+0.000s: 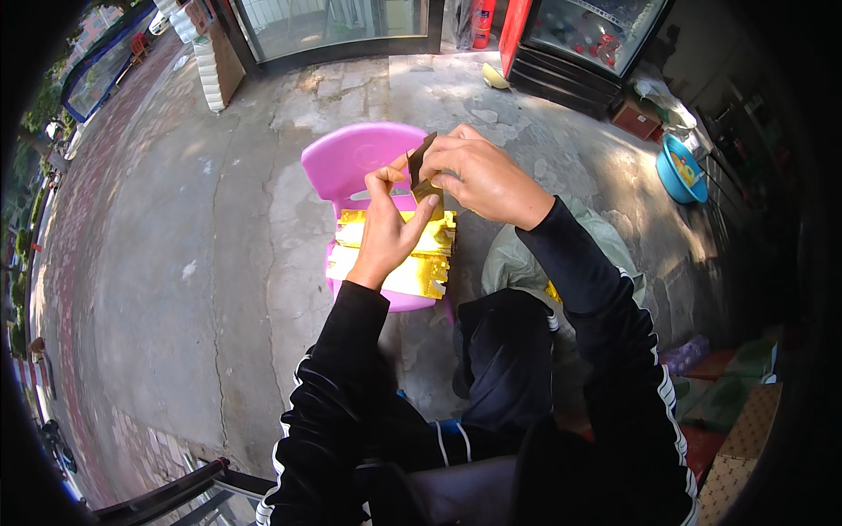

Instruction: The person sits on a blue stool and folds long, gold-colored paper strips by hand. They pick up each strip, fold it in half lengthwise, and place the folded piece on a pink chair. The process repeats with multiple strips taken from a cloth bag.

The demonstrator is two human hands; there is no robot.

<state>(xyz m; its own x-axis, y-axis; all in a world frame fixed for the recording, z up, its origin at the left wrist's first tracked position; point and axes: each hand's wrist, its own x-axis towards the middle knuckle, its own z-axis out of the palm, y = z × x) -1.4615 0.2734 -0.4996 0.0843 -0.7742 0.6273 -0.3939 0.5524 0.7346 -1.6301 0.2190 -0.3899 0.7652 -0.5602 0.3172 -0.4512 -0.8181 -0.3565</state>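
Both hands hold a small, partly folded card carton (421,164) above a pink plastic chair (362,151). My left hand (385,237) grips its lower part, with the thumb on the near face. The fingers of my right hand (483,174) pinch its upper right side and hide part of it. Its visible faces look dark brown to dull gold in the shade. On the chair seat, under my hands, lie two stacks of flat, shiny gold card blanks (388,273) with notched ends. Sunlight glares off them.
Right of the chair, a pale woven sack (506,256) stands by my knee, with something yellow (554,291) showing beside it. Farther off are a blue basin (677,177), a drinks fridge (579,52), a yellow bowl (495,76) and a red fire extinguisher (483,25). A dark metal rail (177,486) crosses the lower left.
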